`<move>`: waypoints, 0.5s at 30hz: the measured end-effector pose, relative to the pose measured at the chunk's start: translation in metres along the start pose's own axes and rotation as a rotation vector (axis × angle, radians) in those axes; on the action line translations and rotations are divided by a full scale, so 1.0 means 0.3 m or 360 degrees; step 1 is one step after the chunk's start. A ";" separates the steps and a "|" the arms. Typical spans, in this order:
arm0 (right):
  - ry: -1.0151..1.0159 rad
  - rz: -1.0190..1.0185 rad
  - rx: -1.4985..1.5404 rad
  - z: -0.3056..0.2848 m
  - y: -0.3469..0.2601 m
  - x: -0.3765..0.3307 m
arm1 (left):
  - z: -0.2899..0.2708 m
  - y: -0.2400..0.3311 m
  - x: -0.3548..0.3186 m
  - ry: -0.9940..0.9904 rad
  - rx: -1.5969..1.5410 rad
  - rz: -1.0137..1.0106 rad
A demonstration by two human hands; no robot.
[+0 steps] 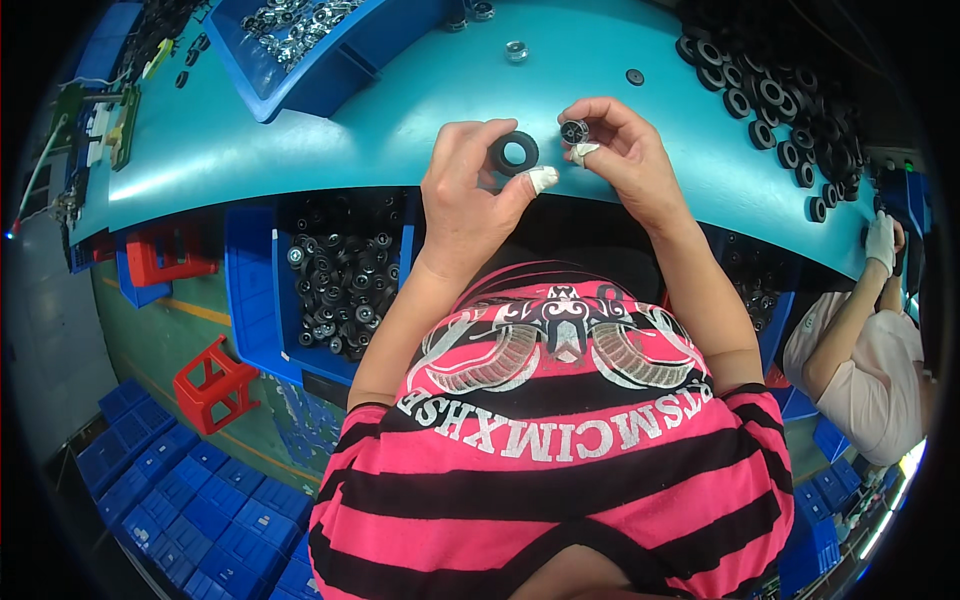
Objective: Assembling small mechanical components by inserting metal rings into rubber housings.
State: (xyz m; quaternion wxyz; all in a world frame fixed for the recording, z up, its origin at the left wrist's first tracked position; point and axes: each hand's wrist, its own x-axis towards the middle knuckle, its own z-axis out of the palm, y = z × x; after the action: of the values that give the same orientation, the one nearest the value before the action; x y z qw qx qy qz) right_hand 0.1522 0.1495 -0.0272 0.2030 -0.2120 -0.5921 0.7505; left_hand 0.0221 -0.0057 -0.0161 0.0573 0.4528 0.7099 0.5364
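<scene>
My left hand (468, 185) pinches a black rubber tire (515, 153), its open hole facing up toward me. Close by on the right, my right hand (632, 160) grips a small wheel rim (574, 132) with dark spokes and a shiny edge between thumb and fingers. White wrapping covers both thumbs. The tire and the rim are apart, both held above the near edge of the turquoise table (420, 95). Beyond my hands, a single shiny rim (516, 51) and a small black disc (635, 76) lie on the tabletop.
A blue bin (262, 92) of shiny rims stands at the back left. Many loose tires (770, 92) cover the right side. Below the table edge, a blue crate (285, 300) holds assembled wheels (345, 285). A co-worker (865, 350) sits at the right; red stools (215, 385) stand left.
</scene>
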 end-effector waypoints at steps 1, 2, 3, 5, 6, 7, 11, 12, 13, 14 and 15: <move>-0.0012 -0.0002 0.0001 0.002 0.003 0.000 | 0.000 0.001 -0.001 0.0006 -0.0001 -0.0004; -0.0027 0.0009 0.0003 0.005 0.002 -0.001 | 0.000 0.000 -0.002 0.0016 0.0005 0.0003; -0.0041 0.0020 0.0006 0.008 0.001 -0.002 | 0.000 -0.002 -0.002 0.0025 0.0011 0.0008; -0.0062 0.0026 0.0009 0.012 0.005 -0.005 | -0.003 -0.001 -0.001 0.0014 0.0028 0.0000; -0.0071 0.0022 0.0008 0.012 0.010 -0.007 | -0.006 0.002 -0.001 -0.0003 0.0039 -0.0017; -0.0083 0.0017 0.0008 0.013 0.011 -0.007 | -0.010 0.005 0.000 -0.0017 0.0053 -0.0033; -0.0072 0.0040 0.0052 0.033 0.000 -0.016 | -0.002 -0.044 -0.010 -0.0163 -0.0684 -0.0473; -0.0066 0.0025 0.0049 0.037 -0.002 -0.019 | -0.003 -0.048 -0.008 -0.0201 -0.0981 -0.0637; -0.0063 0.0012 0.0047 0.041 -0.004 -0.021 | -0.004 -0.049 -0.007 -0.0236 -0.1277 -0.0802; -0.0055 -0.0017 0.0037 0.043 -0.005 -0.023 | -0.004 -0.051 -0.007 -0.0261 -0.1409 -0.0836; -0.0046 -0.0046 0.0027 0.045 -0.005 -0.025 | -0.003 -0.052 -0.008 -0.0286 -0.1541 -0.0869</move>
State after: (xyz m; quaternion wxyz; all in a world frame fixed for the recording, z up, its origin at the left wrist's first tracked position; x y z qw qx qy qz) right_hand 0.1510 0.1348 -0.0223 0.2071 -0.1907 -0.5916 0.7555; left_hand 0.0137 -0.0083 -0.0294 0.4556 0.2184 0.4664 0.7261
